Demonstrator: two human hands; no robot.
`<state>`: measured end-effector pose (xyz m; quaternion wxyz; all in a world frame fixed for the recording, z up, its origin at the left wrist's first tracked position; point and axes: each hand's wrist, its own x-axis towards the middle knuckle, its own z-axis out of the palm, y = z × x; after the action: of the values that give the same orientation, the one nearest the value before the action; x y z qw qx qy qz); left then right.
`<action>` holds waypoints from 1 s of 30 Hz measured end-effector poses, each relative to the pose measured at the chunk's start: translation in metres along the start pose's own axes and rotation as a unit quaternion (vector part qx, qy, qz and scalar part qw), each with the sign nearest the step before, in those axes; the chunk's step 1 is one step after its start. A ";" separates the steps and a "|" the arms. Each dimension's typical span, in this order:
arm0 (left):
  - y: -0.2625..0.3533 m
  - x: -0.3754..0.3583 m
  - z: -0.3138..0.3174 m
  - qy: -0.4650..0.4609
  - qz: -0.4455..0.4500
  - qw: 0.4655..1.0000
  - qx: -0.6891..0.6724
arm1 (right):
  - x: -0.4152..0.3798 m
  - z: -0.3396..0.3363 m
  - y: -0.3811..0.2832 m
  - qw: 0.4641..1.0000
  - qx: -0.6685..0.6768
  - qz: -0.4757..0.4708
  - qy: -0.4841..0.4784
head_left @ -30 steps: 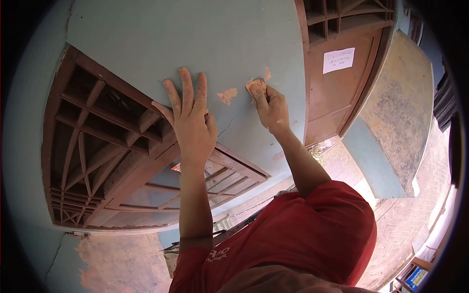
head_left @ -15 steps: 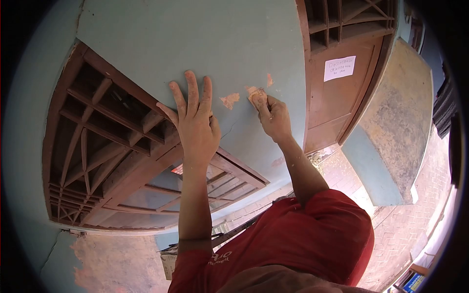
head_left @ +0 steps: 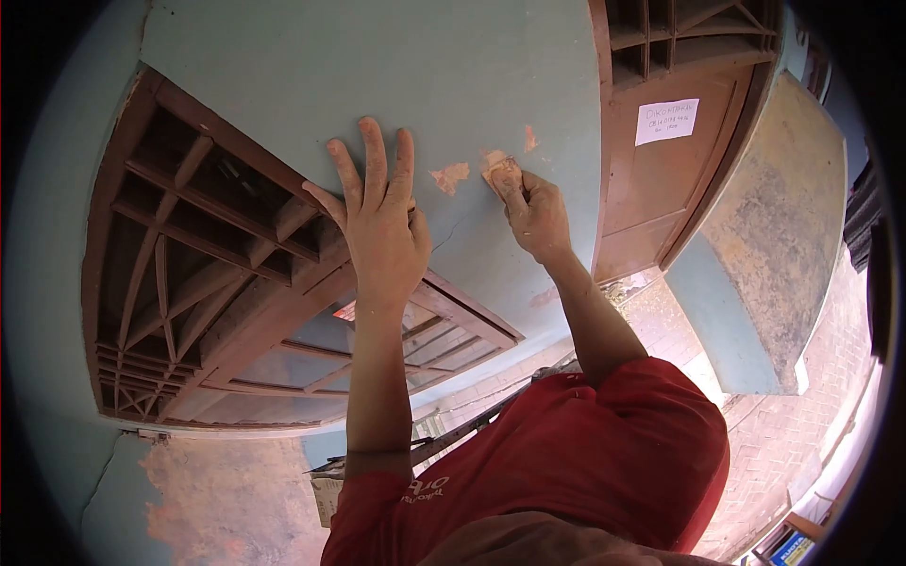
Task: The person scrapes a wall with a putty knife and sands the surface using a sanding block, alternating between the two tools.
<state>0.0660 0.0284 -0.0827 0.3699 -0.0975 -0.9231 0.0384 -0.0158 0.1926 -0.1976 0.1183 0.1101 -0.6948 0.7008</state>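
Brown wood-grilled window point(head_left: 193, 269) at 9 o'clock, pale blue-green wall point(head_left: 453, 75) at 12 with chipped patches, brown door point(head_left: 661, 189) at 2. Writing, left to right: white shirt lettering point(head_left: 429, 489) toward 6, only partly legible; handwritten paper point(head_left: 667, 122) at 2, top line seemingly "DIKONTRAKAN". Left hand point(head_left: 385, 222) at 11, fingers splayed against wall, grip wide and holding nothing; right hand point(head_left: 540, 219) at 1, thumb and fingers pinched round a small tan pad point(head_left: 494, 168), which sits at the grip's 11 o'clock, against wall.
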 end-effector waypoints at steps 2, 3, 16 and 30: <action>-0.003 0.002 0.002 0.011 0.006 1.000 0.002 | 0.011 0.006 -0.006 0.999 0.005 -0.032 0.018; -0.002 -0.001 0.003 0.011 0.008 1.000 0.003 | 0.011 0.008 -0.011 0.998 0.009 -0.053 0.032; -0.001 0.001 0.000 0.024 0.005 1.000 -0.013 | 0.000 0.007 -0.033 1.000 0.011 -0.003 -0.017; 0.000 0.000 -0.001 0.012 0.004 1.000 -0.009 | -0.021 0.016 -0.010 0.997 -0.006 0.076 0.018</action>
<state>0.0665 0.0282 -0.0814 0.3802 -0.1045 -0.9185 0.0304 0.0070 0.1764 -0.1944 0.0777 0.0440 -0.7034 0.7052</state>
